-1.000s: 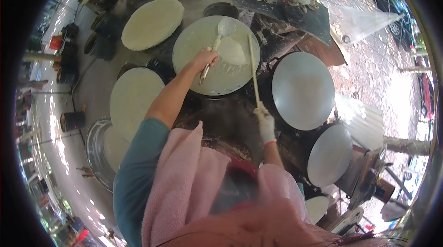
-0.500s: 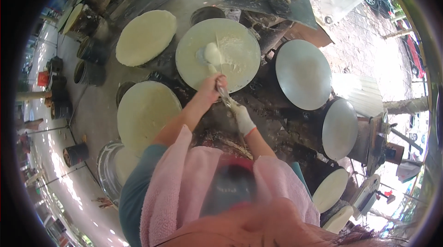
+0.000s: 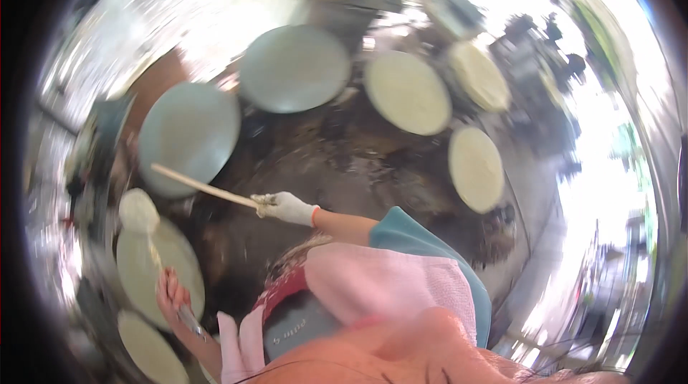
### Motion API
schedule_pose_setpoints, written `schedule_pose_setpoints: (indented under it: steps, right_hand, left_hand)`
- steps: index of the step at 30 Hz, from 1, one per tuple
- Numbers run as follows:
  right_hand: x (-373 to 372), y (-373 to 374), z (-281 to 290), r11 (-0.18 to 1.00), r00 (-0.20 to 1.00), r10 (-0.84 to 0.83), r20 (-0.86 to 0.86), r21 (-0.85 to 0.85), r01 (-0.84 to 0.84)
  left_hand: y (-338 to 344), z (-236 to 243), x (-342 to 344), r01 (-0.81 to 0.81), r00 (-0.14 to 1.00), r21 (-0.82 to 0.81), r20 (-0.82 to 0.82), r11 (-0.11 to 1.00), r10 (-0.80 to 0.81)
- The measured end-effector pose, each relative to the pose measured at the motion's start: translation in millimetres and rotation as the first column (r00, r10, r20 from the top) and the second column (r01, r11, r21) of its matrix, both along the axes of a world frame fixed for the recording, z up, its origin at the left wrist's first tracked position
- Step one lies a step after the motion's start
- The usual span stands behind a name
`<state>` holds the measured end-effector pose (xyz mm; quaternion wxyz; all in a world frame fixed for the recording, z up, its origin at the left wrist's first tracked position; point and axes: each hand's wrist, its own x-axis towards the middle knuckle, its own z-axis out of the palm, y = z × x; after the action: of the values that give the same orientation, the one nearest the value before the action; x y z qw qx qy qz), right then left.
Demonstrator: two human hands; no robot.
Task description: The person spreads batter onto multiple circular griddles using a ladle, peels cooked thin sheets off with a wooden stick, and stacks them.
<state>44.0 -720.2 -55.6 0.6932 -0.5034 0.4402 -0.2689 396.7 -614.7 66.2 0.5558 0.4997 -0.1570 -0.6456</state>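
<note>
My left hand (image 3: 174, 295) is bare and closed round the handle of a ladle (image 3: 138, 210), whose round head is coated in pale batter. A shiny object (image 3: 190, 321) is by that wrist; blur hides what it is. Under the ladle and hand lies a round griddle covered with pale batter (image 3: 172, 258). My right hand (image 3: 288, 209), in a white glove with an orange cuff and smeared fingertips, grips a thin wooden stick (image 3: 208, 188). The stick's far end crosses the lower edge of a bare grey griddle (image 3: 190, 133); whether it touches, I cannot tell.
A second grey griddle (image 3: 294, 68) stands further back. Cream-coloured rounds, one on the right (image 3: 408, 92), another beyond it (image 3: 481, 77) and a nearer one (image 3: 476, 169), curve round the dark floor (image 3: 344, 162). Another pale round (image 3: 149, 348) is at lower left. Edges are blurred.
The view has swung to the right. My hands, close together over a batter-covered griddle before, are now apart: the ladle at left, the stick held out over a grey griddle.
</note>
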Motion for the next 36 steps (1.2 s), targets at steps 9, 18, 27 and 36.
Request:
schedule_pose_setpoints:
  steps: [9, 18, 27, 36]
  right_hand:
    - [-244.7, 28.8, -7.4, 0.703, 0.704, -0.705, -0.092, 0.045, 0.71]
    - [-277.7, -83.0, 15.3, 0.597, 0.605, -0.788, -0.11, -0.371, 0.711]
    - [-207.2, -199.7, -26.6, 0.65, 0.568, -0.76, -0.316, -0.392, 0.651]
    - [-185.8, -208.2, -42.6, 0.788, 0.265, -0.567, -0.78, -0.42, 0.451]
  left_hand:
    - [-234.1, -26.0, -194.7, 0.459, 0.885, 0.053, 0.054, 0.887, -0.462]
    - [-411.0, -34.6, -280.5, 0.622, 0.782, -0.111, 0.048, 0.775, -0.621]
    - [-489.1, -104.6, -361.0, 0.63, 0.77, -0.044, 0.168, 0.776, -0.616]
    - [-508.4, -99.0, -307.2, 0.585, 0.009, 0.039, 0.998, 0.81, -0.054]
